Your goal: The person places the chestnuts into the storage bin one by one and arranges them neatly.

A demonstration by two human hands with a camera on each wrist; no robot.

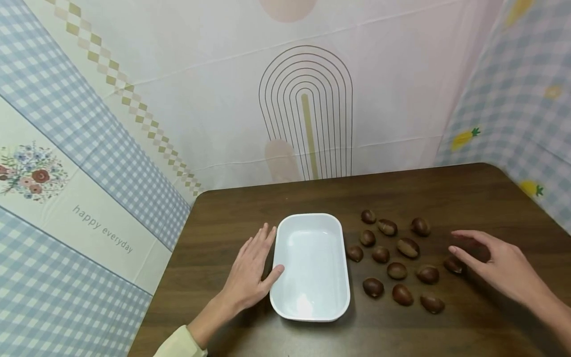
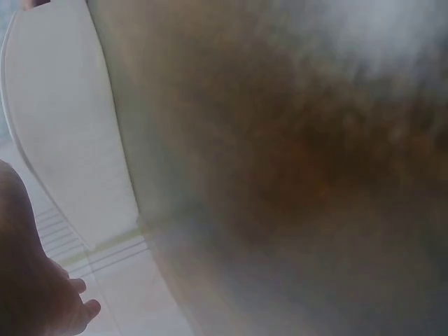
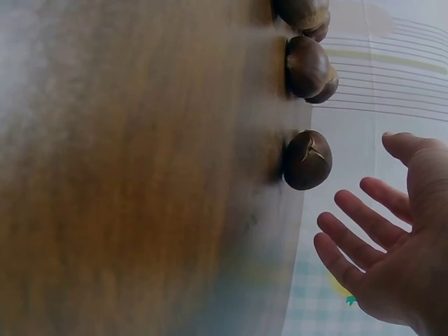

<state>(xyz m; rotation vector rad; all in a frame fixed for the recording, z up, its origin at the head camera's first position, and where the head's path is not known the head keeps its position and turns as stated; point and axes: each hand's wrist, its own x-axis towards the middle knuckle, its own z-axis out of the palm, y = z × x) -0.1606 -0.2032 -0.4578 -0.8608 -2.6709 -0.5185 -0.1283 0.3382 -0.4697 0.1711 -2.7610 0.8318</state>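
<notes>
A white rectangular dish (image 1: 310, 267) with rounded corners stands on the table, its inside bare. My left hand (image 1: 252, 270) rests along the dish's left side, fingers straight, with the thumb over the rim; the left wrist view shows the dish wall (image 2: 63, 119) and part of that hand (image 2: 42, 280). Several brown chestnuts (image 1: 397, 270) lie scattered to the right of the dish. My right hand (image 1: 506, 267) hovers by the rightmost chestnut (image 1: 453, 265), thumb and fingers apart and holding nothing. In the right wrist view a chestnut (image 3: 308, 160) sits just beyond the spread fingers (image 3: 360, 231).
The dark wooden table (image 1: 232, 213) meets a wall hung with patterned cloth (image 1: 214, 109) at the back. Checked cloth (image 1: 526, 89) hangs at the right, and another checked panel (image 1: 89, 99) runs along the left.
</notes>
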